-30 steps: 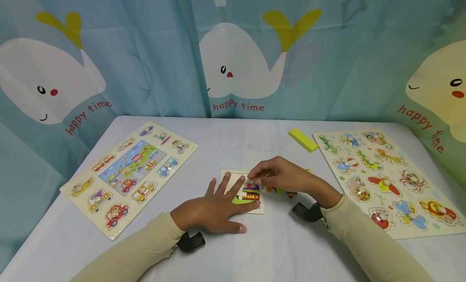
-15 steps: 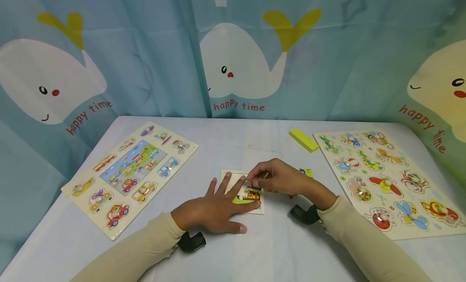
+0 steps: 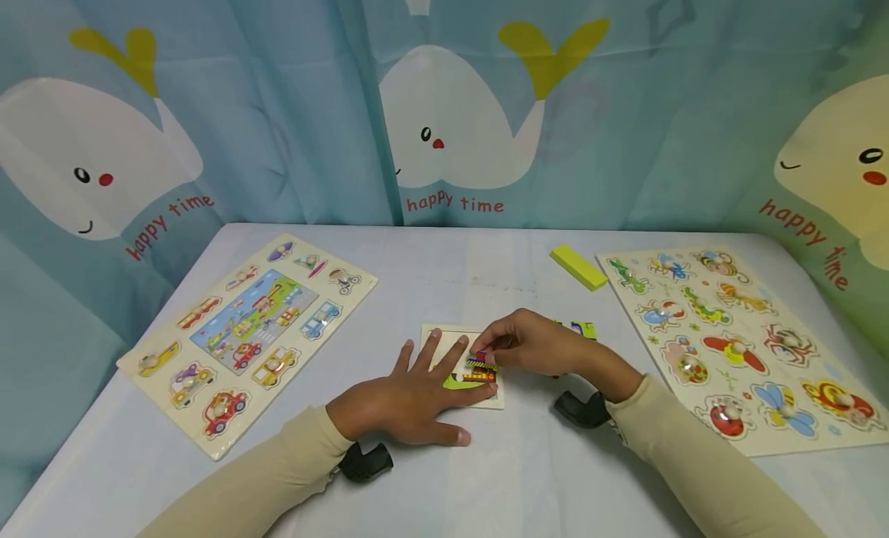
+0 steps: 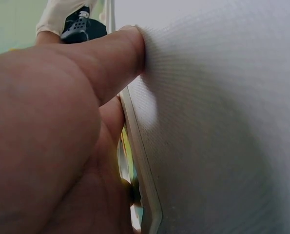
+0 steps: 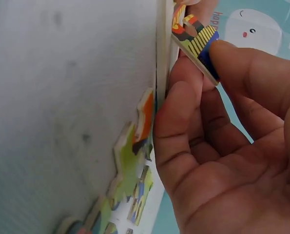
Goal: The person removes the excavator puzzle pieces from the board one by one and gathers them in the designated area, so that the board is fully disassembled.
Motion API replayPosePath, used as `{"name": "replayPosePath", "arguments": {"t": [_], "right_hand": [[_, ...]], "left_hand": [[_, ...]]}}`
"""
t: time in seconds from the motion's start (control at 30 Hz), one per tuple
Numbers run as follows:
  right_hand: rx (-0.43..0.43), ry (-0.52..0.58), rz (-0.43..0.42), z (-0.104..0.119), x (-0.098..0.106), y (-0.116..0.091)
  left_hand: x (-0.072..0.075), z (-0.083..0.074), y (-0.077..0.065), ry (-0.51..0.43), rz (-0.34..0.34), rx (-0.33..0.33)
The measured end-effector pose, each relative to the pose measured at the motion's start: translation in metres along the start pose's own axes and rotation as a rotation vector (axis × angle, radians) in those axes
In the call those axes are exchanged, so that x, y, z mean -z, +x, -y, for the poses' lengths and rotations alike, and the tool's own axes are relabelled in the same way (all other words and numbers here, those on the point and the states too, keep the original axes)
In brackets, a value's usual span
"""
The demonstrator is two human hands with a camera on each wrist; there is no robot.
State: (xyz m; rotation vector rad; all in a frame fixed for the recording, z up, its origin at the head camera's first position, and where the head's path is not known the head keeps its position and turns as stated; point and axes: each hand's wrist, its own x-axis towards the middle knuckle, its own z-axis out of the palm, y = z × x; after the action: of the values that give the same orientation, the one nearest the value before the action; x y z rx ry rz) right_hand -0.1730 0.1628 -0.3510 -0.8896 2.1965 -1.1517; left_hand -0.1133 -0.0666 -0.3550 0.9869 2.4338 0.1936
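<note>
My left hand (image 3: 420,399) lies with fingers spread over a small wooden puzzle board (image 3: 495,403). Its thumb (image 4: 118,53) rests on the table beside the board's edge. A jigsaw piece (image 5: 205,51) with blue and yellow-black stripes is pinched between thumb and fingers of my right hand (image 3: 531,341), tilted over the board's right half. Red and green picture parts show on the board below it, partly covered by the left fingers. Several loose puzzle pieces (image 5: 127,158) lie on the table just right of the board, mostly hidden behind the right hand in the head view.
To the left lies a vehicle peg puzzle (image 3: 167,353), and to the right a larger insect peg puzzle (image 3: 687,353). A yellow block (image 3: 578,267) sits near the insect puzzle's far corner. A whale-print curtain (image 3: 299,137) hangs behind the table.
My right hand shifts slightly down and turns the striped piece a little over the board. My left hand stays in place.
</note>
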Motion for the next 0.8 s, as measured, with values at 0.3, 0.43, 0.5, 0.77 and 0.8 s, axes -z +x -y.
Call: {"name": "replayPosePath", "arguments": {"t": [0.3,0.43,0.5,0.77,0.8], "right_hand": [[0.027,-0.036,-0.06,0.0,0.01,-0.004],[0.014,-0.057,-0.058,0.0,0.015,-0.008],[0.005,-0.066,-0.054,0.0,0.017,-0.01],[-0.043,-0.096,-0.05,-0.005,0.027,-0.02],[-0.046,-0.1,-0.047,-0.006,0.029,-0.021]], "left_hand": [[0.0,0.001,0.0,-0.003,-0.003,-0.005],[0.0,0.0,-0.001,-0.011,0.002,-0.002],[0.0,0.0,-0.001,-0.006,0.001,-0.001],[0.0,0.0,0.0,-0.006,-0.001,0.002],[0.0,0.0,0.001,-0.007,-0.001,0.001]]}}
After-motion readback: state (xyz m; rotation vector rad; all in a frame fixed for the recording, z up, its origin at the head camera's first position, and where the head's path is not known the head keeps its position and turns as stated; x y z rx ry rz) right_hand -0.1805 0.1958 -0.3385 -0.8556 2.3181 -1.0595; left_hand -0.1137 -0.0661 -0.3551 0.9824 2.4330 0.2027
